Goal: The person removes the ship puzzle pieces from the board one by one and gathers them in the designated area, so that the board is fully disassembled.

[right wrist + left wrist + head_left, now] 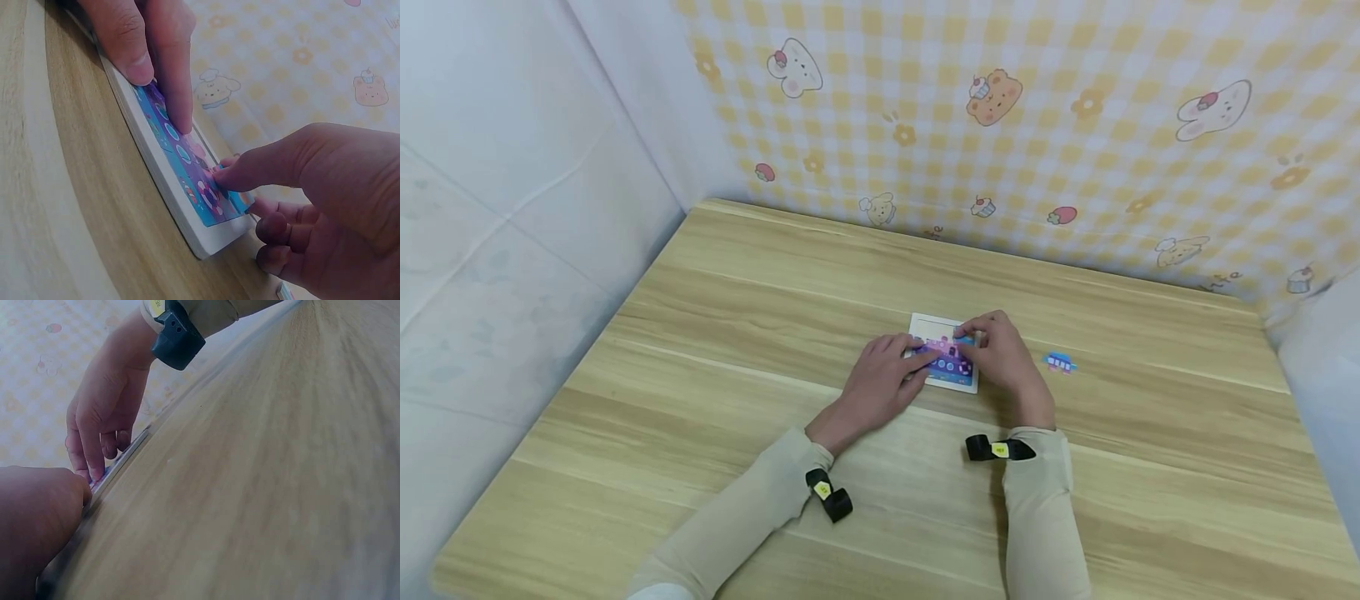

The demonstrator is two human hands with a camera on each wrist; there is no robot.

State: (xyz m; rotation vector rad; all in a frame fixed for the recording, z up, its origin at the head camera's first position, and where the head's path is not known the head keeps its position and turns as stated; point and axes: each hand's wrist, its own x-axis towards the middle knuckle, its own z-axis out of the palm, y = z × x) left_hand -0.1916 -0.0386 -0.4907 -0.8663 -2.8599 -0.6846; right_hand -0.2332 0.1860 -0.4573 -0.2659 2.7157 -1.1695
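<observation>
A small jigsaw puzzle in a white frame tray (938, 386) lies on the table, its lower part filled with a purple and blue picture (181, 150). My left hand (880, 379) rests on the tray's left side, its extended fingers pressing on the picture. At the right side, my right hand (1003, 354) pinches a blue puzzle piece (242, 201) between thumb and fingers, over the picture's upper right edge. Bare white backing (931, 328) shows along the top of the tray. In the left wrist view the tray appears only edge-on, behind the left hand (40, 519).
A loose blue and pink puzzle piece (1059, 362) lies on the wooden table (737, 317), to the right of my right hand. A yellow checked curtain (925, 125) hangs behind the table's far edge. Each sleeve has a black wrist camera on it.
</observation>
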